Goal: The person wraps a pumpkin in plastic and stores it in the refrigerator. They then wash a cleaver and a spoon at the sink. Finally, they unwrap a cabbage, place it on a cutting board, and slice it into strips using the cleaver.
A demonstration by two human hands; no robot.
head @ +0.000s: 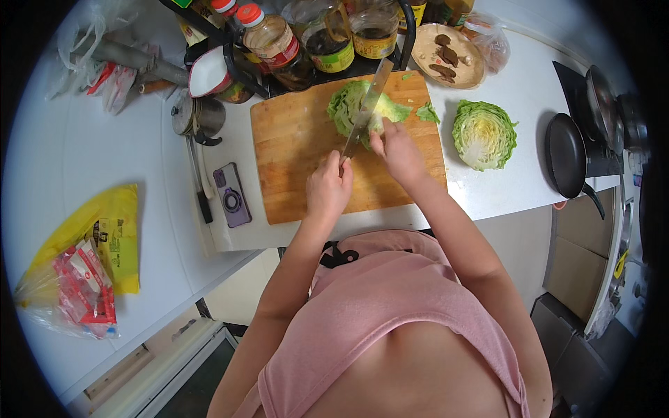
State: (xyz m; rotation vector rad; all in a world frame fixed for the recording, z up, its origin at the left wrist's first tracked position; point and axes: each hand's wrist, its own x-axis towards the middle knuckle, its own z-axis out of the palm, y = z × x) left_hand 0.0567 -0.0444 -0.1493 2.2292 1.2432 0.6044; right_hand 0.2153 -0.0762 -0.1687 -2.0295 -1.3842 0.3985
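Note:
My left hand (330,184) grips the near end of a kitchen knife (372,96); its handle is mostly hidden in the fingers. The broad blade slants away and to the right, across a cut piece of cabbage (345,107) on the wooden cutting board (292,172). How deep the edge sits in the cabbage cannot be seen. On the blade's right side, my right hand (401,154) holds the pale part of the same cabbage with thumb and fingers. A loose leaf scrap (428,113) lies at the board's right edge. Another half cabbage (484,137) rests cut side up on the counter.
Sauce bottles (272,47) stand in a black rack behind the board. A plate (420,55) bears brown pieces. At right is a black frying pan (566,154). Leftward lie a phone (231,196), a lidded metal pot (206,115) and a yellow plastic bag (123,230).

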